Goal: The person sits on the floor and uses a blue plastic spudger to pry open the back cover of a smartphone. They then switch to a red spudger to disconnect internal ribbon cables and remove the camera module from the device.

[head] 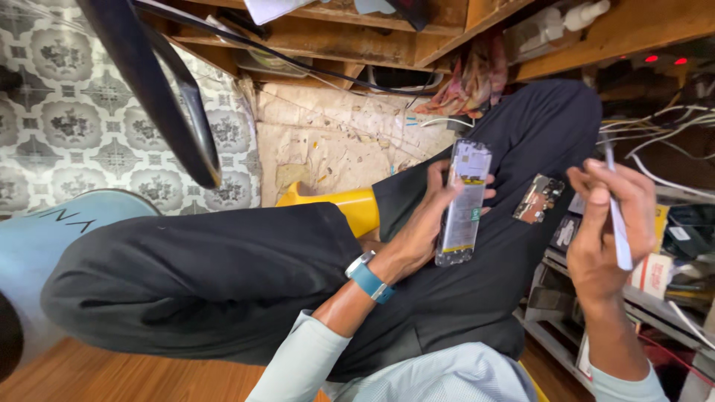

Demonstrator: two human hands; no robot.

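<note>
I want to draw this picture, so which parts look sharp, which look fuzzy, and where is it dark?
In the head view, the opened phone in the left hand looks sharp and well lit; the right hand with its thin white tool is slightly soft; the black curved bar close to the camera is blurred; the shelves at the right sit in shadow with two red lights glowing.

The person's lap [462,298], in dark trousers, fills the middle of the frame. A small circuit board [538,199] lies directly on the raised thigh at centre right. A cluttered shelf [663,298] stands at lower right.
</note>
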